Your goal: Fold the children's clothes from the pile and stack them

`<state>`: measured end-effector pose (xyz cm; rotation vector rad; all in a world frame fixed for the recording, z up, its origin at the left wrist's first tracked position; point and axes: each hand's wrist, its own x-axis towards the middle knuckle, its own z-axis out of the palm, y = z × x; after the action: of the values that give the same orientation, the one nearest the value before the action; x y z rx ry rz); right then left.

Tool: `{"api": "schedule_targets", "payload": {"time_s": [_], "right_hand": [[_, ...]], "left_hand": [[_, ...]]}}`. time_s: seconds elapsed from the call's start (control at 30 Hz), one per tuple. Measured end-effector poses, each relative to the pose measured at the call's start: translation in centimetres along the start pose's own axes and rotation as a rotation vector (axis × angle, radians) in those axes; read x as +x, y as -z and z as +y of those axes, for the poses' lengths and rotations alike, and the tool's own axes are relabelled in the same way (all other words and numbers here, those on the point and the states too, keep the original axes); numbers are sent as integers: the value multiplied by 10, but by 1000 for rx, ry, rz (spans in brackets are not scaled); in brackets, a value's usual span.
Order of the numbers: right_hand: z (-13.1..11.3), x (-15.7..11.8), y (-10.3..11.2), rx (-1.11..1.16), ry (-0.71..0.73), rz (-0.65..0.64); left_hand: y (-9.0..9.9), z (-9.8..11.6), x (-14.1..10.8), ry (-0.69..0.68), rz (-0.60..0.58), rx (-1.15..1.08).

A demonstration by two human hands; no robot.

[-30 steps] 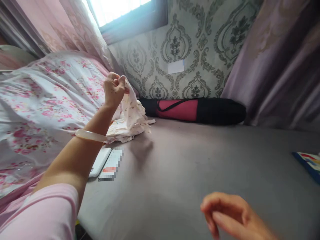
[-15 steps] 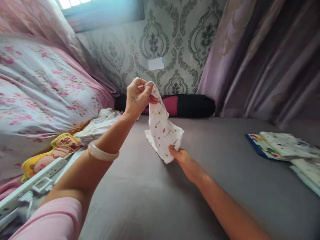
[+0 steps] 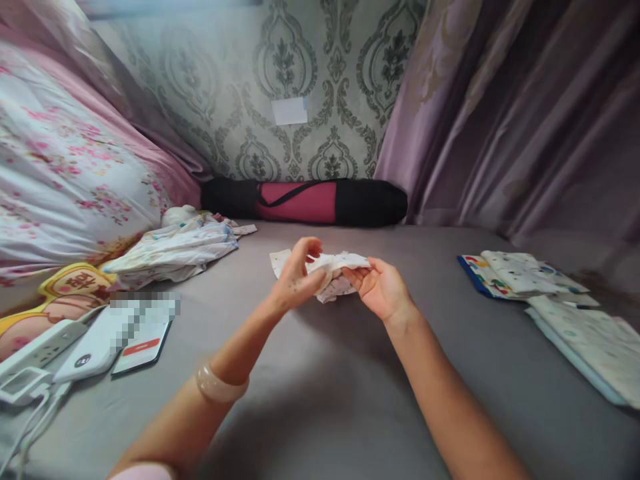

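Observation:
A small white cloth piece with a tiny coloured print (image 3: 345, 261), thin like baby clothing, is bunched and folded just over the grey bed sheet. My right hand (image 3: 383, 287) pinches its right end between thumb and fingers, palm turned up. At the cloth's left part is my left hand (image 3: 300, 277), with a pale bangle on its forearm. Its fingers are curved and stand apart from the thumb, and cloth shows in the gap. Part of the cloth is hidden behind both hands.
Folded printed cloths (image 3: 535, 273) lie on the right, with another folded stack (image 3: 590, 340) nearer. To the left are a heap of clothes (image 3: 175, 250), a yellow cartoon cushion (image 3: 65, 293), a power strip (image 3: 45, 347) and a white device (image 3: 95, 343). A black-and-pink long bag (image 3: 300, 200) lies along the wall.
The cloth hung stretched between my raised left hand and lower right hand; now it is lower and bunched. My left hand has come down and its fingers have loosened. The view has tilted down.

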<state>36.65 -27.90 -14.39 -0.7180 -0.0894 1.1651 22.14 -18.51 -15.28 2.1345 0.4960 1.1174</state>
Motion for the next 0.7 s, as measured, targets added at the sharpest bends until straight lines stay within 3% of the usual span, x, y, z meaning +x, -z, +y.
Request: {"api": "schedule_targets", "payload": {"time_s": [0.17,0.23,0.3,0.4,0.47,0.53,0.6,0.7], "right_hand": [[-3,-5,6,-137,-10,-86],[-2,-6,10,-325,-33,-159],[-1,-4,16,-586,42,-193],[-1,3,27,-1079,427,-141],[0,9,34,-1368,728,-35],[4,15,42,-1521,916,57],[10,20,49,-1560,920,50],[15,29,57,-1529,669,-72]], "left_hand": [[-27,-15,-23,-119,-84,265],[-31,-19,-21,-111,-114,229],[-32,-20,-16,-39,-194,147],[-30,-14,-7,97,-283,6],[-28,-9,-2,193,-248,-104],[-25,-4,1,294,-190,-210],[-20,2,4,369,-167,-294],[-6,11,9,372,-185,-353]]}}
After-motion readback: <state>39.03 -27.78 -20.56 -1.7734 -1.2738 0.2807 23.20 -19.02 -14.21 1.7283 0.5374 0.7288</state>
